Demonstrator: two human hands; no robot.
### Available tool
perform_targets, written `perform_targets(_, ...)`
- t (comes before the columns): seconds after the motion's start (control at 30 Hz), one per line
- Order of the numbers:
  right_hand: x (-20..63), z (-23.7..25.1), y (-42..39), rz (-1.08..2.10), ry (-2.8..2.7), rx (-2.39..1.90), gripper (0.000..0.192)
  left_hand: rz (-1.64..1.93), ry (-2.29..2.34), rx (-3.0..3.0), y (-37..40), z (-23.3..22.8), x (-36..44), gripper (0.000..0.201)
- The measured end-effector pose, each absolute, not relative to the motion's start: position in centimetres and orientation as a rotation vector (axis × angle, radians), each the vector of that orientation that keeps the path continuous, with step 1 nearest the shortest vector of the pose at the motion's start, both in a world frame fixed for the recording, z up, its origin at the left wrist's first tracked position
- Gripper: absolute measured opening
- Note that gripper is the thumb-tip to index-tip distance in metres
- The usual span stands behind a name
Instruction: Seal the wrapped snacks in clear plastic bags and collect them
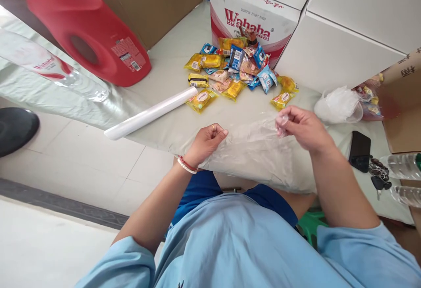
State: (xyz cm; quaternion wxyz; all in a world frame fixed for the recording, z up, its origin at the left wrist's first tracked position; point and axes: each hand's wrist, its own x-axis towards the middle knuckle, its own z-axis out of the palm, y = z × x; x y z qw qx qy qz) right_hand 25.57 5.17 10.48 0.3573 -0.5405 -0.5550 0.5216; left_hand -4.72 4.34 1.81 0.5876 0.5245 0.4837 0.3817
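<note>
1. A clear plastic bottle (49,66) with a red "Wahaha" label lies at the far left of the table.
2. Beside it sits a glossy red jug (85,29) with a moulded handle hole and a small printed label.
3. A smooth white roll (151,113) lies slantwise on the pale table covering (171,59).
4. The left hand (205,141), fingers pressed together, pinches the thin, crinkled clear plastic bag (253,152) at the table's near edge.
5. Shiny yellow and blue snack packets (237,70) are heaped before a white carton (250,16) printed "Wahaha" in red.
6. The right hand (301,125) pinches the bag's upper corner.
7. A black phone (359,149) lies flat at the right.
</note>
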Motion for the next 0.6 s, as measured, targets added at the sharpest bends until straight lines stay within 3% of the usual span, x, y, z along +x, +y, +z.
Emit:
perform_targets(0.1, 26.8, 10.8, 9.2, 1.497, -1.417, -1.429, 0.034, 0.888, 1.302, 1.307, 5.1, 1.8, -6.6, 0.032)
perform_targets(0.23, 25.2, 8.5, 13.2, 1.612, -1.545, -1.452, 0.020, 1.151, 1.764, 1.746, 5.0, 2.9, -7.0, 0.022)
perform_targets(0.3, 23.8, 7.0, 14.5, 1.607, -1.708, -1.450, 0.011, 1.171, 1.658, 2.102, 4.5, 4.0, -6.0, 0.014)
perform_targets(0.37, 23.0, 6.3, 15.7, 1.568, -1.839, -1.466, 0.007, 0.964, 1.322, 2.435, 4.2, 4.9, -4.7, 0.020)
perform_targets(0.47, 23.7, 7.3, 17.1, 1.332, -1.862, -1.582, 0.003, 0.505, 0.911, 2.687, 4.2, 4.6, -2.9, 0.028)
perform_targets(0.6, 25.6, 11.8, 13.8, 0.685, -1.746, -1.682, 0.010, 0.273, 1.037, 2.673, 4.3, 1.2, -2.0, 0.046)
